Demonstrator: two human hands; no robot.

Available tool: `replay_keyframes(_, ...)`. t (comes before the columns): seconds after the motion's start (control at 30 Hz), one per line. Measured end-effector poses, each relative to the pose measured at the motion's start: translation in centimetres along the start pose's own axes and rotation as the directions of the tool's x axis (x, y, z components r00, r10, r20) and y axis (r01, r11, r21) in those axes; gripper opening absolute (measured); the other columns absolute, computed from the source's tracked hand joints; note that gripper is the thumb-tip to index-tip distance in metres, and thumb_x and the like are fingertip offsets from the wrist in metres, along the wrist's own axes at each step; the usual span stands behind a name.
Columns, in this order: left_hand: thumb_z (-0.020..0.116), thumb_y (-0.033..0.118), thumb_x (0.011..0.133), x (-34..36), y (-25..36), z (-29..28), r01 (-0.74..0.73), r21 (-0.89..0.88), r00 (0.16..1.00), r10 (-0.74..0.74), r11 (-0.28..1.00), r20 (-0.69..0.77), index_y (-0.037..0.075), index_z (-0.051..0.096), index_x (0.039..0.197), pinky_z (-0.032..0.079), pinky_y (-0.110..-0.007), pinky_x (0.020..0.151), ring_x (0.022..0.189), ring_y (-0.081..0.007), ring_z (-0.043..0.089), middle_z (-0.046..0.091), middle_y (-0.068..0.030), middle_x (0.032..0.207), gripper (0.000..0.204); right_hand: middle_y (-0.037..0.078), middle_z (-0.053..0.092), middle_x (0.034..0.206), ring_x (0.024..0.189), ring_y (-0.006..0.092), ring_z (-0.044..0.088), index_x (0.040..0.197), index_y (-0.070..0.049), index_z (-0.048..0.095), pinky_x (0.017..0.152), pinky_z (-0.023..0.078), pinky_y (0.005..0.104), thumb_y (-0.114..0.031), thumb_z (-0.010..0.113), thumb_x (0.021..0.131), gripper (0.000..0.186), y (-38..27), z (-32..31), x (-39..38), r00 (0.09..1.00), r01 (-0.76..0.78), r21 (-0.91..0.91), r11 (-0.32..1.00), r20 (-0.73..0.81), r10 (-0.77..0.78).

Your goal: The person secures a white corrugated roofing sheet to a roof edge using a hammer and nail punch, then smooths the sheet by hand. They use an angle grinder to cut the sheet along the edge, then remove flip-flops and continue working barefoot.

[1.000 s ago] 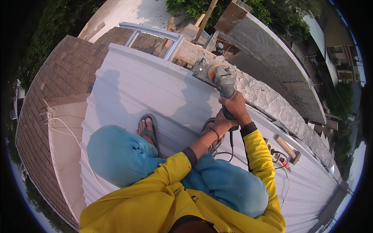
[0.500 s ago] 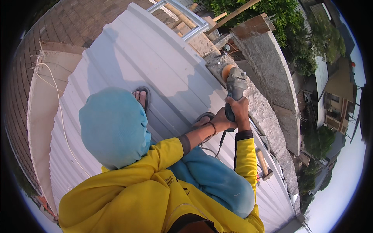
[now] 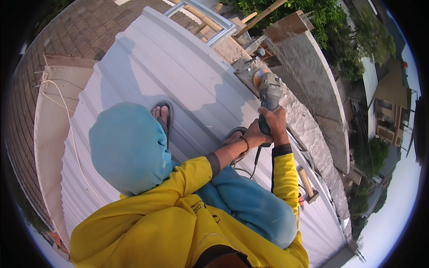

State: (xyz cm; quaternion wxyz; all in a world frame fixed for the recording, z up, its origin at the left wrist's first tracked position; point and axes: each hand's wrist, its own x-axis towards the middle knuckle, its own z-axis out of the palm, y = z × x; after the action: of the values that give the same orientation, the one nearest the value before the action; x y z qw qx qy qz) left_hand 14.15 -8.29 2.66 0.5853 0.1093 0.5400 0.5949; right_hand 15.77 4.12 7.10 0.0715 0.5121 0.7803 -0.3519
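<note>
Both forearms reach up toward 1 o'clock from yellow sleeves, elbows bent. Right hand wraps rear handle of angle grinder, fingers closed tight around it. Left hand just beside, at 7 o'clock of right, fingers curled onto same handle. Grinder's long axis runs 6-to-12; head points 12, orange disc at concrete wall top. White corrugated roof sheet below; hammer at 5 o'clock.
</note>
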Motion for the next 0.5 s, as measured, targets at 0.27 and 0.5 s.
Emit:
replay_keyframes(0.27,0.093,0.023,0.057,0.0,-0.6,0.1,0.01,0.034,1.0,-0.011,0.999,0.014,0.002,0.062,0.119,0.057,-0.034,0.087,0.102,-0.0231,0.071,0.073,-0.011,0.108,0.072,0.024,0.073,0.079,0.075,0.0332,0.074,0.087,0.01,0.071,0.07,0.057,0.0416,-0.033,0.079,0.067,0.048,0.0,-0.1,-0.7,1.0,0.018,0.045,0.999,-0.018,-0.017)
replay_keyframes(0.5,0.094,0.019,0.059,0.9,-1.6,0.1,0.011,0.058,1.0,-0.01,0.998,-0.016,0.002,0.056,0.126,0.057,-0.034,0.087,0.103,-0.0205,0.07,0.071,-0.0082,0.112,0.079,0.025,0.073,0.081,0.076,0.0333,0.075,0.089,0.01,0.071,0.07,0.057,0.0417,-0.033,0.08,0.067,0.05,0.3,0.3,0.1,0.997,0.057,0.026,0.998,-0.056,-0.055)
